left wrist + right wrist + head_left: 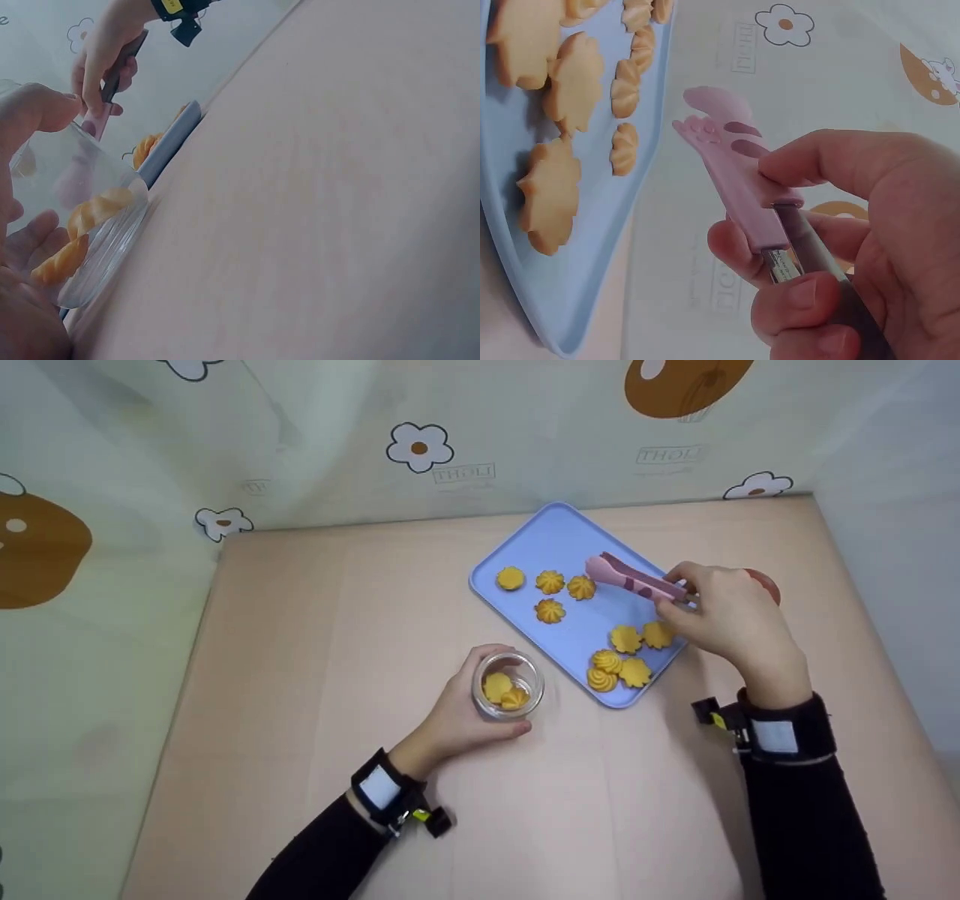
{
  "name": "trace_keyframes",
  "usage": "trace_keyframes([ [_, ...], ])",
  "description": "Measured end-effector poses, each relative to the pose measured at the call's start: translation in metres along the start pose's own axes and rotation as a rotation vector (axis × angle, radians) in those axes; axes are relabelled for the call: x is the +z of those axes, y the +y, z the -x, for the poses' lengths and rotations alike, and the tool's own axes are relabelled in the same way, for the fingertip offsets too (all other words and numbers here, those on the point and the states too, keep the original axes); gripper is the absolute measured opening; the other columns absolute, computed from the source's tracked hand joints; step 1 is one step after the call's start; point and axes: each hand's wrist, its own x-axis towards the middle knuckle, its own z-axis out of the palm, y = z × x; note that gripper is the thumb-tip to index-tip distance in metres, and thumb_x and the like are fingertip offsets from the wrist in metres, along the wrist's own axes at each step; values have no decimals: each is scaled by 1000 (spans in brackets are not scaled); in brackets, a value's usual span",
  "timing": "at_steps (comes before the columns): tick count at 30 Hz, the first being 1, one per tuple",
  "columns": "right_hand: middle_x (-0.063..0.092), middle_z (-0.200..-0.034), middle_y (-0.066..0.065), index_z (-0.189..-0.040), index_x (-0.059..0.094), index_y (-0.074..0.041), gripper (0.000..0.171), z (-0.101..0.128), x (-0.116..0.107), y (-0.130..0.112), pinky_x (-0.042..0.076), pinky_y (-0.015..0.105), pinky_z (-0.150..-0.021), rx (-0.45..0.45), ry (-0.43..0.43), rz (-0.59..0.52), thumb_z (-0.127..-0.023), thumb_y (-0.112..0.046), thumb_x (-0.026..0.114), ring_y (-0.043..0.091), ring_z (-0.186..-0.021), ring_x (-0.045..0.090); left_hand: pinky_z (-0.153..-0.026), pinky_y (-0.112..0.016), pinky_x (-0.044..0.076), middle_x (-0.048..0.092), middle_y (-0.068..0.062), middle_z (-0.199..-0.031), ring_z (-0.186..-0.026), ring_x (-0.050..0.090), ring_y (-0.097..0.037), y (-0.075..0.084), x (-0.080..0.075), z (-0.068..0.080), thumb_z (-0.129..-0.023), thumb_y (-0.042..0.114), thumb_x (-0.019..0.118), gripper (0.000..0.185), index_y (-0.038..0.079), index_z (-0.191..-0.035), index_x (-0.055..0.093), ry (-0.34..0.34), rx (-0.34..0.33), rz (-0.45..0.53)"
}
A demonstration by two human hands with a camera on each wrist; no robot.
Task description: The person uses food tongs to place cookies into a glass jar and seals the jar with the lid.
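Note:
My left hand (465, 709) holds a clear glass jar (541, 690), its fingers and thumb curled round the sides. Two yellow flower-shaped cookies (97, 214) lie at the bottom of the jar, which stands on the table in the left wrist view. In my right hand (731, 615) is a pair of pink paw-tipped tongs (637, 581), gripped between thumb and fingers. The tong tips (705, 127) are slightly apart with nothing between them, above the blue tray (555, 525). Several cookies (550, 611) lie on the tray, some swirl side up and some flat side up.
A pale pink cloth covers the table (300, 660). Behind it hangs a light curtain (315, 450) with flower prints, and a pale wall (885, 547) stands on the right. Part of a red round thing (765, 585) shows behind my right hand.

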Motion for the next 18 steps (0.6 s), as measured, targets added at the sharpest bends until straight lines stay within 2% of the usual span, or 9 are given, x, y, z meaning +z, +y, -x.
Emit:
trace_keyframes([
  [9,60,-87,14,-115,70,0,42,-6,17,-5,38,40,-60,7,-67,55,-97,-37,75,30,-72,56,-124,-46,41,65,0,-145,-138,59,-21,-1,-1,0,-74,21,103,96,14,-152,48,-1,7,3],
  [18,64,-98,17,-135,70,-1,53,-10,24,-5,46,41,-63,33,-133,64,-97,-37,78,33,-79,60,-124,-46,40,65,0,-145,-138,59,-22,1,-1,0,-74,20,103,96,14,-153,48,-3,-3,17],
])
